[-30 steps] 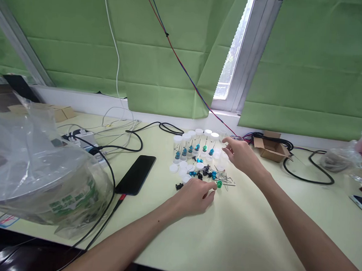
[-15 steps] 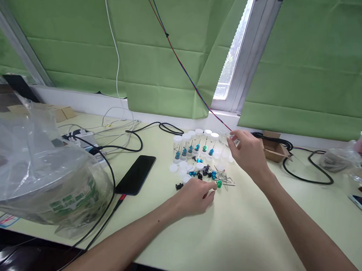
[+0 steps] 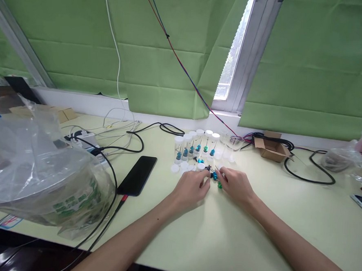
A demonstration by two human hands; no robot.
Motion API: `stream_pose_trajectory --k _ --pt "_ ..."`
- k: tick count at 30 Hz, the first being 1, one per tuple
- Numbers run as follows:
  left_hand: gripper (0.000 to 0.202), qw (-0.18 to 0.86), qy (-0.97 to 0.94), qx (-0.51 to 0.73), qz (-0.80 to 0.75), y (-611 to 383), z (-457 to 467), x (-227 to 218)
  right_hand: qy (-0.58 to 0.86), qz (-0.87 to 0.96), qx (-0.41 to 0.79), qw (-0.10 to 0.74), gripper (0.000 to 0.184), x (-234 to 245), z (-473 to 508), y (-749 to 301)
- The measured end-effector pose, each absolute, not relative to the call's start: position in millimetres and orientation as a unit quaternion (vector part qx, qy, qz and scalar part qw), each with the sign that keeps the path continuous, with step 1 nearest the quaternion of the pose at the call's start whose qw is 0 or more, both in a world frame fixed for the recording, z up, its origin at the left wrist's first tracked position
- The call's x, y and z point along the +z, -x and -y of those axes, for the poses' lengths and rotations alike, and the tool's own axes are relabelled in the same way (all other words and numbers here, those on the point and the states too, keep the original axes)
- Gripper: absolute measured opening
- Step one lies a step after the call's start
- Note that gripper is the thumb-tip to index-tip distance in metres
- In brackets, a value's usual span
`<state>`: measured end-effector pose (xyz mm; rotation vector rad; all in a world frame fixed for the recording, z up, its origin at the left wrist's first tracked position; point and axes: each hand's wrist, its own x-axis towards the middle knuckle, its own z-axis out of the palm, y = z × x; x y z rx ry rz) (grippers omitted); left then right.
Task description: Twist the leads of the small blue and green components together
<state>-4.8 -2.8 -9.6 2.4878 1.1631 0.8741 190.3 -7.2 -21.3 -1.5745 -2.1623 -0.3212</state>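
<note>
The small blue and black parts (image 3: 215,176) lie in a loose cluster on the counter (image 3: 223,244), between the fingertips of the 2 hands. A green part (image 3: 220,185) lies just below them, beside the fingers of the right hand (image 3: 236,186). The right grip is nearly closed, thumb and fingers bent towards each other at the cluster; whether it has hold of a piece cannot be told. The left hand (image 3: 193,187) curls at the cluster's other side, thumb and forefinger close together near a black part, and again I cannot tell if its grip holds anything.

Just beyond stand 6 clear vials (image 3: 179,149) with white lids, 5 showing a blue piece inside and 1 a green piece. Loose white caps (image 3: 184,167) lie in front of them, and clear containers (image 3: 235,143) sit to their right.

Further out, a black phone (image 3: 138,176) lies flat to the left, near a black cable (image 3: 134,150). A big clear plastic bag (image 3: 41,155) fills the left end. To the right is an open cardboard box (image 3: 272,152). Green blinds (image 3: 172,69) hang behind.
</note>
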Motion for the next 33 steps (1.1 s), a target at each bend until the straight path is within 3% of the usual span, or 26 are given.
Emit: stream_pose_trajectory --k 9,20,27,33 --pt "0.017 0.119 -0.779 0.347 -0.509 15 -15 -8 0.602 0.78 -0.079 0.153 0.024 -22 14 -182" --pt "0.017 0.127 -0.782 0.345 -0.503 14 -17 -13 0.614 0.769 -0.041 0.171 0.013 -24 16 -179" --pt "0.017 0.146 -0.805 0.333 -0.469 13 -14 -12 0.611 0.76 -0.029 0.217 0.011 -24 18 -177" --pt "0.022 0.179 -0.851 0.307 -0.387 8 -2 -4 0.567 0.753 -0.005 0.334 0.016 -23 25 -168"
